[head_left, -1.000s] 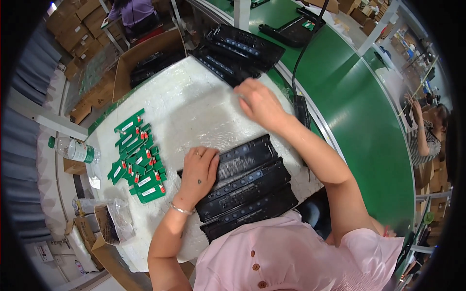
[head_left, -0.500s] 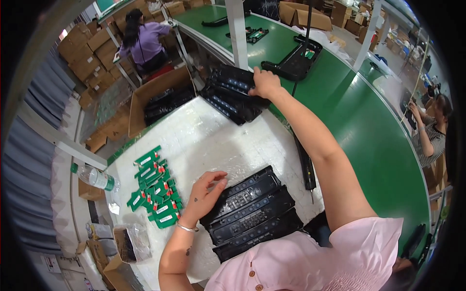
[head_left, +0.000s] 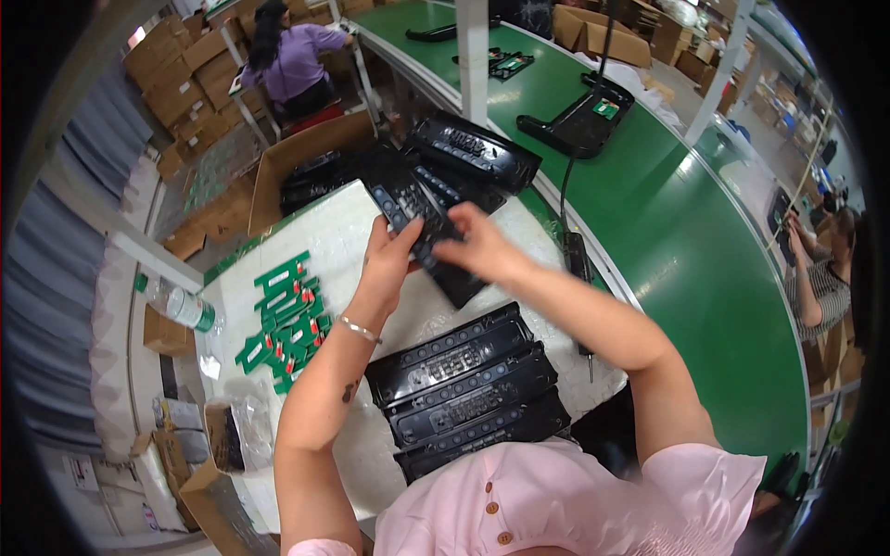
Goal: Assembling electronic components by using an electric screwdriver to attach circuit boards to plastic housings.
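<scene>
My left hand (head_left: pixel 391 255) grips a black plastic panel (head_left: pixel 456 280) by its near left side, holding it tilted above the white work surface. The panel has a row of round marks and small fittings along it. At its right side is my right hand (head_left: pixel 482 248), smeared by motion; whether its fingers grip the panel is unclear. Close to me, several similar black panels (head_left: pixel 464 360) lie side by side in a row. More black panels (head_left: pixel 473 148) are piled at the far edge, beyond my hands. Left of my left forearm lies a heap of small green circuit boards (head_left: pixel 287 310).
A black electric screwdriver (head_left: pixel 577 259) hangs by its cord on the right. Beyond it runs a green conveyor (head_left: pixel 686 241) with black housings (head_left: pixel 593 125). An open carton (head_left: pixel 269 185) stands far left; a plastic bottle (head_left: pixel 185 308) is at the left edge. Co-workers sit farther off.
From the far pile, my right hand has come back toward me. My left hand has left the near row and moved up, now holding a panel over the table.
</scene>
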Tool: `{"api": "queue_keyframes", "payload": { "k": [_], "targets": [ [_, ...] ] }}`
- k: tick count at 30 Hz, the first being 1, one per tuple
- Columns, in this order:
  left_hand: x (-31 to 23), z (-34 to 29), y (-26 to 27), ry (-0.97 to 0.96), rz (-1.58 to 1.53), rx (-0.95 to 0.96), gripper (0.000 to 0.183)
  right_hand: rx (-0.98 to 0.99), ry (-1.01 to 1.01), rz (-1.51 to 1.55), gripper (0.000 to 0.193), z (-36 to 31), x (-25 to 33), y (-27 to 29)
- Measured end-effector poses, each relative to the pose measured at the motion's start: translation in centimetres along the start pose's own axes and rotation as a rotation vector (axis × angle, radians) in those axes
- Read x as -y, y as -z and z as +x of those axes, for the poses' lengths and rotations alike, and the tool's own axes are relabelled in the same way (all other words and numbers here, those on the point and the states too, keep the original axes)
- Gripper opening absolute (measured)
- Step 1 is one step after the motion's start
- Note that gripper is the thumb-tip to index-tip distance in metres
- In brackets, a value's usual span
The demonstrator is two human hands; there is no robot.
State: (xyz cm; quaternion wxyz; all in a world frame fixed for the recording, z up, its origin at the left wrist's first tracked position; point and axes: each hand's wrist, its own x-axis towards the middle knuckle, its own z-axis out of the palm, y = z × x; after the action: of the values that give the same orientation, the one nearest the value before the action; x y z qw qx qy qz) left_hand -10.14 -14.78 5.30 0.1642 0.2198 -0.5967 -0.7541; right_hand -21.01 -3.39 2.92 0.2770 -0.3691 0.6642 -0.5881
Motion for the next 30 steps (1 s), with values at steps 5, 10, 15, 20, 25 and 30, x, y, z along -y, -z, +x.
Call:
{"api": "queue_keyframes", "payload": {
  "k": [5,10,15,20,25,30],
  "targets": [
    [2.1,0.8,2.7,-0.136,0.262,0.167,0.027,0.185,-0.077,-0.021,0.046,-5.0,0.7,0.7],
    [3.7,0.2,4.4,-0.265,0.784,0.207,0.025,-0.11,0.296,-0.031,0.016,-3.6,2.9,9.8],
    [4.5,0.7,2.1,-0.459,1.06,0.348,0.022,-0.821,0.279,-0.848,0.03,2.8,-3.4,22.8],
    [4.3,-0.3,0.5,-0.411,1.17,0.418,0.024,-0.544,0.111,-1.609,0.037,8.0,-11.5,27.6],
    [4.2,-1.7,0.1,-0.332,1.084,0.422,0.026,-0.401,-0.091,-1.698,0.014,7.7,-9.7,27.7],
    [5.4,-1.5,0.6,-0.366,1.033,0.413,0.03,-0.347,-0.113,-1.624,0.013,1.4,-6.3,23.4]
  ]
}}
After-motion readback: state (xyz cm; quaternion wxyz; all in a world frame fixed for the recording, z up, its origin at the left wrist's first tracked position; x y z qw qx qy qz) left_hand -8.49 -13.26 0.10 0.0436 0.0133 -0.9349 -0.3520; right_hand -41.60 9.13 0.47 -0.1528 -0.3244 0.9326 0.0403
